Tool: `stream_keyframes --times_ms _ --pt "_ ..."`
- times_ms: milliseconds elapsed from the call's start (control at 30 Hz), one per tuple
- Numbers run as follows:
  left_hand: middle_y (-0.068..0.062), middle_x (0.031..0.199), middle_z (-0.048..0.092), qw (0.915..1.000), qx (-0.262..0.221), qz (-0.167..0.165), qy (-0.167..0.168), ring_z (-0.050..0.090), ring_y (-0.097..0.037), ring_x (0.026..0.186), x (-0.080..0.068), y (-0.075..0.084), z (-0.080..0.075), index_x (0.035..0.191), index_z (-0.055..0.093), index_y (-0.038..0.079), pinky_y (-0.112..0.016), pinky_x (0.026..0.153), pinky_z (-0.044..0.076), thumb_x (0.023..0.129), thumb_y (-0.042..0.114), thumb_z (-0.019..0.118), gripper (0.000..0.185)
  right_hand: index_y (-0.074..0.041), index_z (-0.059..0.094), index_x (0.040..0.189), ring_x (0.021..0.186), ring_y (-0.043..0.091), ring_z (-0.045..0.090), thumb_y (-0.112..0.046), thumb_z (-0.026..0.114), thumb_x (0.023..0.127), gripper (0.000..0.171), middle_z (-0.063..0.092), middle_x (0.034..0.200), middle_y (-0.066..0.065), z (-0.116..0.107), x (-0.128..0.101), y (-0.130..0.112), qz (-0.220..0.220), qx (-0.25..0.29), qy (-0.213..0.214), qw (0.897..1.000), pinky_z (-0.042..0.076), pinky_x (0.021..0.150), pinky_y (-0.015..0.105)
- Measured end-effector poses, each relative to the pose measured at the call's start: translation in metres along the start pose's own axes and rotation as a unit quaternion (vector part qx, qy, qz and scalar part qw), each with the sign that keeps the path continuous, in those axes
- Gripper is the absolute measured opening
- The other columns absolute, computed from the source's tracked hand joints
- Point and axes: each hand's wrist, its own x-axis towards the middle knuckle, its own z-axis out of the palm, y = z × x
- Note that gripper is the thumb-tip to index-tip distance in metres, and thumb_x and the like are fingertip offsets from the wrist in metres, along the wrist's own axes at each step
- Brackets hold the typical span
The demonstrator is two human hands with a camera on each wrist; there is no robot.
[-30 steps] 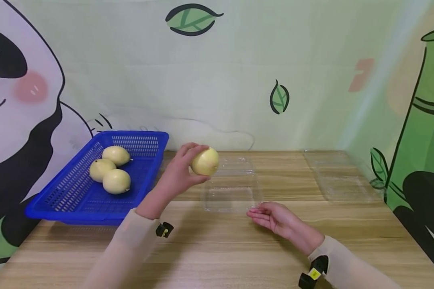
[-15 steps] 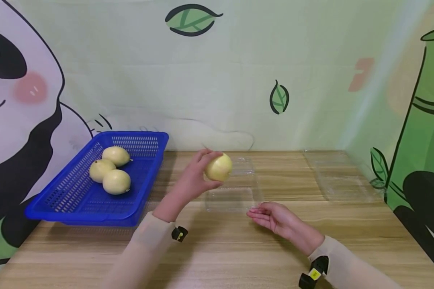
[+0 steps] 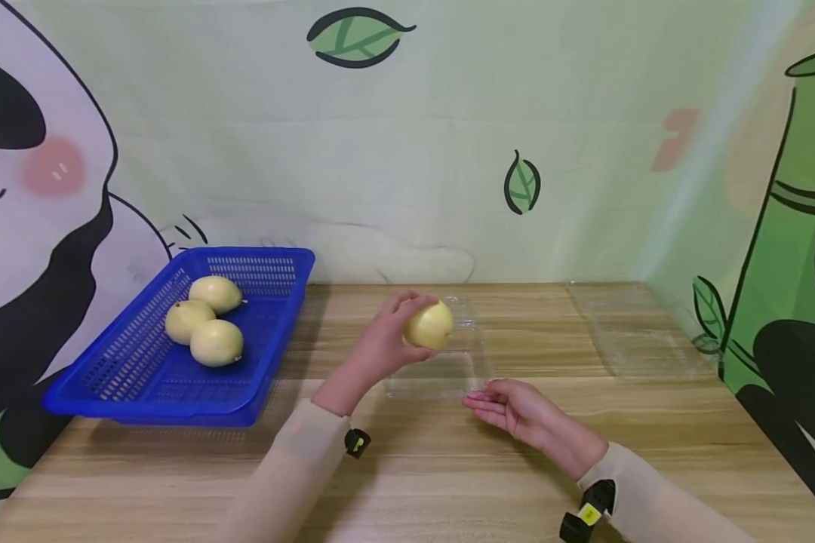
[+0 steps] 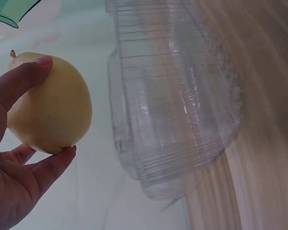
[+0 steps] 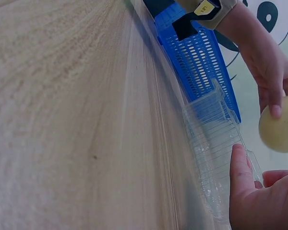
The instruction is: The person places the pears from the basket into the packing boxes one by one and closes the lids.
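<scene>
A pale yellow pear (image 3: 429, 326) is gripped between the thumb and fingers of my left hand (image 3: 380, 343). The left hand holds it in the air over a clear plastic box (image 3: 441, 373). In the left wrist view the pear (image 4: 55, 103) shows its short stem, beside the ribbed box wall (image 4: 177, 96). At the box's front right corner is my right hand (image 3: 526, 415), its fingers straight and low over the table. The right wrist view has that hand (image 5: 259, 201) against the box's rim (image 5: 245, 141); how firmly it touches is unclear.
A blue plastic basket (image 3: 265, 392) at the left holds 3 more pears, one pear (image 3: 216, 343) nearest the front. Another clear plastic container (image 3: 641, 332) lies at the back right of the wooden table (image 3: 435, 483). A printed cloth backdrop (image 3: 407, 166) stands behind.
My left hand has moved right and slightly down with the pear, from near the basket to over the clear box. The right hand has stayed in place.
</scene>
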Motion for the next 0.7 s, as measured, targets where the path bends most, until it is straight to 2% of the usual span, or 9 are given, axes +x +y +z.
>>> stream_keyframes --times_ms 133,300,500,700 --pt "-0.018 0.152 0.046 0.9999 0.003 -0.008 -0.008 0.057 -0.047 0.130 0.003 -0.003 0.008 0.146 0.055 0.019 -0.065 0.104 0.051 0.074 0.005 0.088 0.080 0.002 0.055 0.112 0.090 0.007 0.074 -0.006 0.035 0.107 0.022 0.074 0.092 0.002 0.001 0.001 0.000 0.001 0.000 0.002 1.000 0.060 0.087 0.019" --pt "-0.018 0.150 0.048 0.9998 0.008 0.004 -0.016 0.056 -0.047 0.130 0.006 -0.005 0.016 0.145 0.057 0.020 -0.065 0.105 0.050 0.074 0.005 0.089 0.079 0.003 0.054 0.113 0.091 0.008 0.074 -0.006 0.036 0.107 0.021 0.074 0.093 0.002 0.000 0.001 0.000 0.002 0.001 0.002 1.000 0.060 0.089 0.021" --pt "-0.018 0.148 0.050 0.9989 0.035 0.003 -0.030 0.059 -0.045 0.126 0.008 -0.003 0.025 0.145 0.057 0.020 -0.062 0.103 0.052 0.075 0.008 0.089 0.078 -0.001 0.058 0.106 0.091 0.008 0.075 -0.006 0.036 0.107 0.022 0.074 0.092 0.003 0.001 0.001 0.000 0.002 0.008 0.000 1.000 0.061 0.090 0.021" --pt "-0.018 0.145 0.051 0.9977 0.047 -0.002 -0.050 0.061 -0.045 0.122 0.011 -0.002 0.034 0.146 0.056 0.019 -0.061 0.100 0.054 0.076 0.011 0.089 0.078 0.002 0.056 0.111 0.091 0.009 0.075 -0.007 0.037 0.108 0.021 0.074 0.093 0.003 0.001 0.001 -0.001 0.005 0.008 0.006 1.000 0.061 0.089 0.021"
